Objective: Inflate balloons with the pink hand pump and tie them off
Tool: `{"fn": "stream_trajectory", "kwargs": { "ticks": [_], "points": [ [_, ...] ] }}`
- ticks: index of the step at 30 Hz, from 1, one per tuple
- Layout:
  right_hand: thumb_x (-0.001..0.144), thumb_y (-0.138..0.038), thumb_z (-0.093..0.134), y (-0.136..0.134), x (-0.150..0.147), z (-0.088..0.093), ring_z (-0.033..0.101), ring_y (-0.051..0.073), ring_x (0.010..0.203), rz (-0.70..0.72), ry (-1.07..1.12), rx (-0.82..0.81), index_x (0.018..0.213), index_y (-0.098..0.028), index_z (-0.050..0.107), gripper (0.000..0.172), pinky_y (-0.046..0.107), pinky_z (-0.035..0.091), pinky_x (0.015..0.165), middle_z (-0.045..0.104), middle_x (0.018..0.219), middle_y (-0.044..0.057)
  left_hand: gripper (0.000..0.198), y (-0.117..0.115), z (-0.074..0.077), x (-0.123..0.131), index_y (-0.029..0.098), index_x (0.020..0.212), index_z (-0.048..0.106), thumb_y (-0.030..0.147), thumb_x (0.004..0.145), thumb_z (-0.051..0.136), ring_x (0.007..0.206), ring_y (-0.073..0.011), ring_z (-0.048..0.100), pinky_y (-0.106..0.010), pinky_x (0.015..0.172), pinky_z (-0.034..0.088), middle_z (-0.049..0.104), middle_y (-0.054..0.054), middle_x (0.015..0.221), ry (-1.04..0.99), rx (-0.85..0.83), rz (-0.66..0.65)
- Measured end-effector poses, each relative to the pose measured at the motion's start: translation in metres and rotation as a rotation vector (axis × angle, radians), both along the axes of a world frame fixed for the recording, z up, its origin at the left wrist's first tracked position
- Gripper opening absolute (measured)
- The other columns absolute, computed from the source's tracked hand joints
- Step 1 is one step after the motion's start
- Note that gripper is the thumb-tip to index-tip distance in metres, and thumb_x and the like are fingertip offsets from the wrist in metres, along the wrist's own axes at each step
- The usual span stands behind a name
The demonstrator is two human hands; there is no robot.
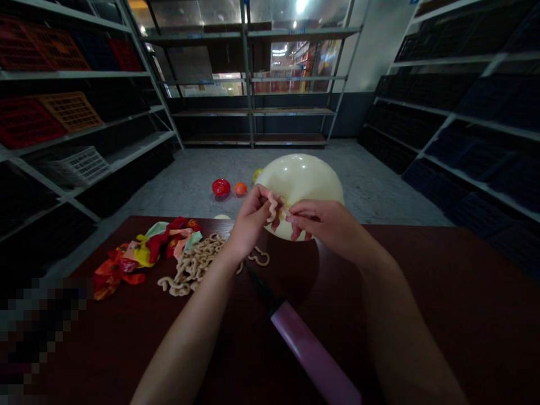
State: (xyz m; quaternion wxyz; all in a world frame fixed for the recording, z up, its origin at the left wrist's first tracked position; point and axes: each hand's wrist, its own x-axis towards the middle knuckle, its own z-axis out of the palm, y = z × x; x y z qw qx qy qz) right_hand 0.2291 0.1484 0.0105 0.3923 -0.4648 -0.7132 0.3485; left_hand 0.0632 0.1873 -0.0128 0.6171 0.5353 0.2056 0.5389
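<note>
An inflated pale yellow balloon (301,180) is held above the dark red table (442,292) between both hands. My left hand (250,220) is closed, pinching a small wavy beige plastic clip (274,207) at the balloon's neck. My right hand (325,224) is closed too, its fingertips gripping the neck just right of the clip. A purple hand pump (310,351) with a black nozzle lies on the table below my forearms.
A heap of beige clips (194,265) and a pile of flat coloured balloons (143,250) lie at the table's left. Red (221,187) and orange (240,188) inflated balloons sit on the grey floor beyond. Metal shelving with crates lines both sides and the back.
</note>
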Motion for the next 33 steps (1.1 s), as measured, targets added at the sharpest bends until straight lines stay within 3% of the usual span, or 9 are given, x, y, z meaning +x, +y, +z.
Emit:
{"fn": "stream_trajectory", "kwargs": {
  "ticks": [3,7,15,22,28,33],
  "points": [
    [0.082,-0.035,0.064,-0.001,-0.002,0.006,0.048,0.008,0.041,-0.042,0.243,-0.122,0.081,-0.022,0.072,0.016,0.023,0.029,0.038,0.061,0.053,-0.003,0.029,-0.001,0.001,-0.002,0.021,0.075,0.046,0.035,0.078,0.071,0.047,-0.006,0.037,-0.02,0.044,0.033,0.044,0.005,0.059,-0.014,-0.007,-0.032],
    [0.077,-0.034,0.07,-0.001,-0.005,0.007,0.032,0.004,0.035,-0.097,0.437,-0.191,0.081,-0.02,0.072,0.015,0.023,0.017,0.034,0.057,0.05,-0.005,0.03,-0.003,0.003,-0.004,0.019,0.074,0.051,0.037,0.077,0.074,0.045,-0.0045,0.033,-0.019,0.042,0.024,0.048,0.004,0.06,0.005,0.004,-0.057],
    [0.079,-0.037,0.068,-0.004,-0.014,0.007,0.036,0.003,0.035,-0.07,0.336,-0.158,0.092,-0.019,0.069,0.022,0.022,0.019,0.033,0.061,0.056,-0.004,0.031,-0.007,0.01,-0.009,0.017,0.072,0.058,0.039,0.073,0.079,0.044,-0.0041,0.037,-0.018,0.042,0.023,0.052,0.003,0.058,0.093,0.013,0.042],
    [0.081,-0.037,0.067,-0.006,-0.029,0.006,0.036,0.004,0.035,-0.125,0.271,-0.079,0.094,-0.018,0.068,0.023,0.021,0.02,0.034,0.055,0.053,-0.006,0.027,-0.005,0.005,-0.005,0.017,0.077,0.06,0.039,0.078,0.074,0.047,-0.0052,0.041,-0.018,0.043,0.026,0.055,0.003,0.061,0.097,0.109,0.117],
    [0.082,-0.038,0.066,-0.005,-0.033,0.001,0.04,0.005,0.04,-0.132,0.272,-0.022,0.087,-0.018,0.067,0.02,0.022,0.026,0.039,0.053,0.05,-0.006,0.023,-0.001,0.0,0.002,0.018,0.086,0.062,0.033,0.076,0.075,0.042,-0.0029,0.032,-0.018,0.039,0.021,0.051,0.006,0.06,0.013,0.067,0.22],
    [0.08,-0.037,0.068,-0.002,-0.035,-0.005,0.035,0.004,0.034,-0.123,0.362,-0.066,0.085,-0.019,0.063,0.019,0.022,0.02,0.035,0.05,0.046,-0.009,0.037,-0.005,0.005,0.008,0.021,0.09,0.051,0.037,0.072,0.079,0.039,-0.0025,0.03,-0.016,0.037,0.02,0.046,0.009,0.058,-0.06,-0.068,0.302]
  ]
}}
